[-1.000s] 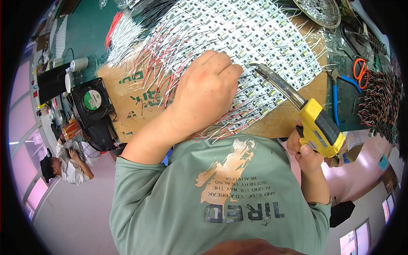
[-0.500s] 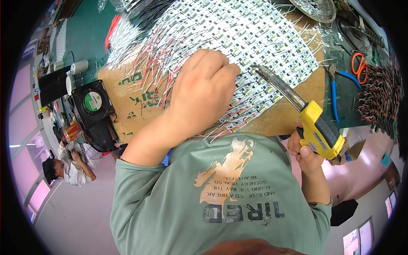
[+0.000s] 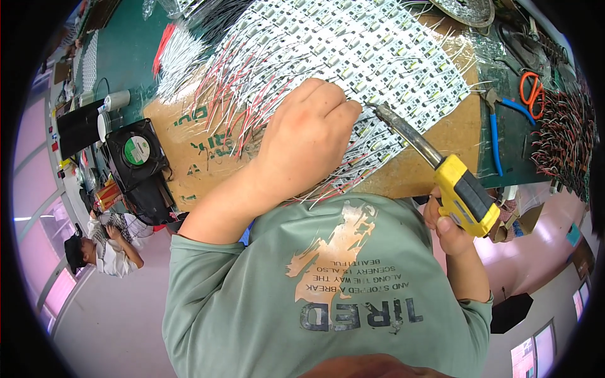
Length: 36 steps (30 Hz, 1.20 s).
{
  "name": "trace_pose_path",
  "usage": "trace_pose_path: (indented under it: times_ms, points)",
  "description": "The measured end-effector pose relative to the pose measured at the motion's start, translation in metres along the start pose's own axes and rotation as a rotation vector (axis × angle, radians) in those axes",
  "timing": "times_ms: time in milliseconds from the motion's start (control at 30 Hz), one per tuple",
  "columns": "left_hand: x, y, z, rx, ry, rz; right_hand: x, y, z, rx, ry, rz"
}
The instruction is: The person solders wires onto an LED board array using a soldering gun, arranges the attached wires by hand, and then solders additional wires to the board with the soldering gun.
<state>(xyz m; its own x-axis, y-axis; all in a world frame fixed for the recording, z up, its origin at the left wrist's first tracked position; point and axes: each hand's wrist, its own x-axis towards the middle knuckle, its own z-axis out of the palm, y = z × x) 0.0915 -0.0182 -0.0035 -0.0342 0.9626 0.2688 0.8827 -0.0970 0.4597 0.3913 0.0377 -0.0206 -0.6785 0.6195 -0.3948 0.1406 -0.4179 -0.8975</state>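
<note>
Got left hand curled palm-down over the near part of a broad sheet of small white circuit boards; can't tell whether pinching anything, with fingertips hidden underneath. Have boards spread beyond and to the right of left hand, on a flat brown cardboard sheet, with thin red and white wires fanning out to the left. Got right hand clenched around the grip of a yellow-and-black soldering gun, close to the body and clear of the boards. See its metal barrel slanting up-left, dark tip just beside left thumb side, over the boards; can't tell if touching. Also see blue-handled metal pliers and orange-handled scissors to the right, square black fan to the left.
</note>
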Motion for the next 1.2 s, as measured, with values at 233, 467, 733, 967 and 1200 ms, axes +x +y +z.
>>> trace_pose_path:
  times_ms: [233, 467, 733, 967, 1200]
  points:
    - [0.001, 0.001, 0.001, 0.018, 0.01, 0.008, 0.001, 0.001, -0.001, 0.012, 0.007, 0.022]
    - [0.001, 0.002, 0.002, 0.026, 0.015, -0.002, -0.001, 0.008, -0.008, -0.036, -0.052, 0.01]
    - [0.0, 0.003, 0.003, 0.02, 0.027, -0.008, -0.001, 0.002, -0.004, 0.061, -0.016, 0.012]
    - [0.0, 0.001, 0.004, 0.023, 0.016, 0.0, 0.011, -0.016, -0.001, 0.2, 0.059, -0.09]
    - [-0.002, -0.001, 0.006, 0.026, 0.045, 0.021, 0.05, -0.049, -0.015, 0.221, 0.181, -0.349]
